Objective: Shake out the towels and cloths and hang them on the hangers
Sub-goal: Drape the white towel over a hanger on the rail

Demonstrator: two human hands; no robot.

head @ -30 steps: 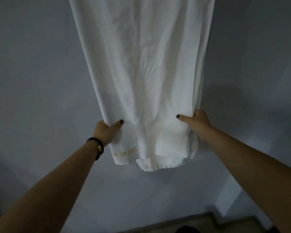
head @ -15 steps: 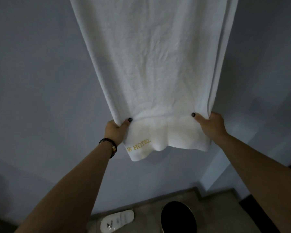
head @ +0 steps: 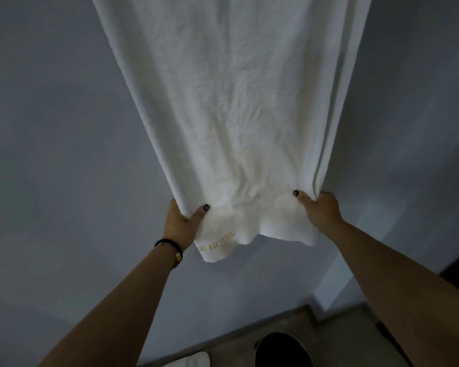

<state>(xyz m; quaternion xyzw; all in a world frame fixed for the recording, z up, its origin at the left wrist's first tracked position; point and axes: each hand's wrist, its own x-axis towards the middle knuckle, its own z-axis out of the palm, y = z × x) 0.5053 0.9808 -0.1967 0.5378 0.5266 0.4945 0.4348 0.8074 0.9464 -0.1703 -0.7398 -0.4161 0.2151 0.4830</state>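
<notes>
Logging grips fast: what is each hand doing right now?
Left hand: closed, gripping the white towel near its lower left edge.
Right hand: closed, gripping the towel's lower right edge.

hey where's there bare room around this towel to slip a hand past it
Bare wall lies open left of the white towel, beside the left hand. A narrower bare strip runs right of the towel, above the right hand. Below the hem, between the forearms, is free too. The floor is crowded: a dark round bin and a white slipper.
</notes>
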